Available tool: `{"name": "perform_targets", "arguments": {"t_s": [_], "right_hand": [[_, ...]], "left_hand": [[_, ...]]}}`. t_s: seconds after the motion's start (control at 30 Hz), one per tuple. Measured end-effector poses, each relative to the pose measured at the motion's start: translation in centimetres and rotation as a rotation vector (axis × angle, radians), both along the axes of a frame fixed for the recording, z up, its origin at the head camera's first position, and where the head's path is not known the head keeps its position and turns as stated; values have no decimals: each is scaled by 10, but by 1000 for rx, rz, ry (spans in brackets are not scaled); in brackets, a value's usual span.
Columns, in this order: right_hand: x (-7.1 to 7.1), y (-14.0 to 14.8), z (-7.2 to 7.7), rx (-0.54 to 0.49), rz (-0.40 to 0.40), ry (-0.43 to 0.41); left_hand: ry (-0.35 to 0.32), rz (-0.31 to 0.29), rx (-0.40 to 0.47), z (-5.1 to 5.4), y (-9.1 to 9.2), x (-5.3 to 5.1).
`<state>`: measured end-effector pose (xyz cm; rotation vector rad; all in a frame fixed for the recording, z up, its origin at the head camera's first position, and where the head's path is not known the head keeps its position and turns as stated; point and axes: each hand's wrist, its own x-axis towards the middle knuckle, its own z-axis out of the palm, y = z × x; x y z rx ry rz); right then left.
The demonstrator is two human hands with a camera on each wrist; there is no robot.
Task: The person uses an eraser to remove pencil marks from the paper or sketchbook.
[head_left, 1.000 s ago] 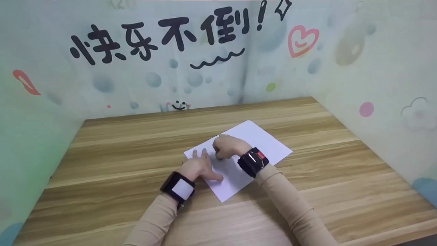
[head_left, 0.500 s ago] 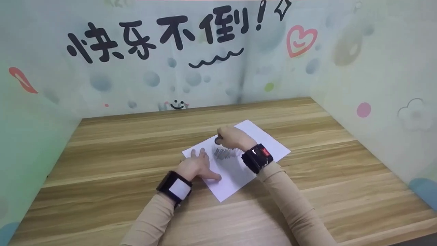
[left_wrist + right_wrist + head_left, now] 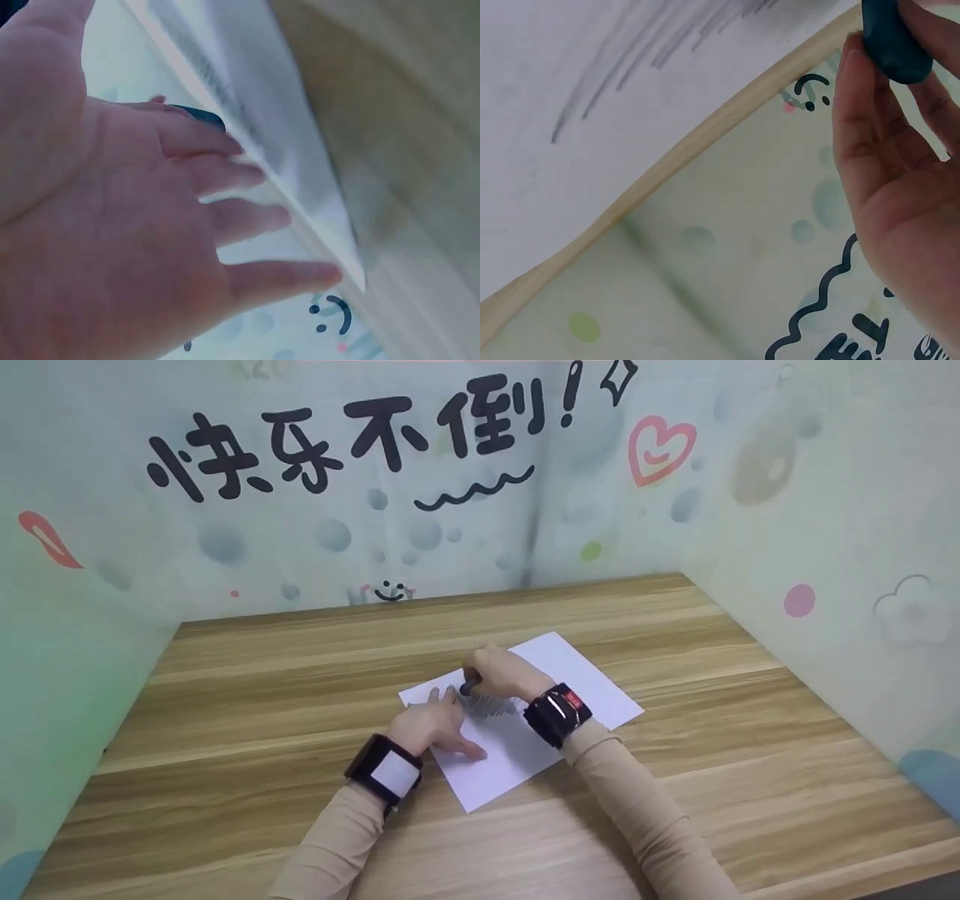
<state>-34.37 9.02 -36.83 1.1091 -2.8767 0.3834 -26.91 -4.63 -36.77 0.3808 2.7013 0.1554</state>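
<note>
A white sheet of paper (image 3: pixel 517 761) lies aslant on the wooden table, with a patch of grey strokes (image 3: pixel 491 706) on it. My left hand (image 3: pixel 431 727) rests on the sheet's left part, fingers spread; the left wrist view shows its palm and straight fingers (image 3: pixel 251 217). Close by, my right hand (image 3: pixel 502 671) pinches a small dark teal rounded object (image 3: pixel 900 45) between thumb and fingers. That object meets the paper beside the left fingertips, at the strokes' left end. What kind of object it is stays unclear, as the fingers cover most of it.
Printed cloth walls (image 3: pixel 315 555) enclose the wooden tabletop (image 3: pixel 285 675) at the back and on both sides. Black bands with devices sit on both wrists, the left one (image 3: pixel 386 772) and the right one (image 3: pixel 559 714). The two hands are nearly touching.
My right hand went away from me, baring the grey strokes, then came back nearer and leftward with the teal object. The sheet has turned slightly clockwise. My left hand has stayed nearly still.
</note>
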Motion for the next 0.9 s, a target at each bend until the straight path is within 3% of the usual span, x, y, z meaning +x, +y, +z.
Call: {"name": "perform_targets", "arguments": {"t_s": [0.13,0.3,0.47,0.63,0.73,0.9], "right_hand": [[1,-2,-2,0,-12,-9],[2,-2,1,3,33,-63],[1,-2,-1,-26,32,-31],[1,-2,-1,-29,65,-82],[0,-2,-1,-31,61,-64],[0,0,-2,-27,112,-93]], "left_hand": [[-28,9,-1,-1,1,-1],[-15,13,6,-2,1,0],[-21,3,-13,-4,1,0],[-22,1,-22,-4,2,1],[-28,4,-25,-4,2,1],[-23,6,-38,-7,4,1]]}}
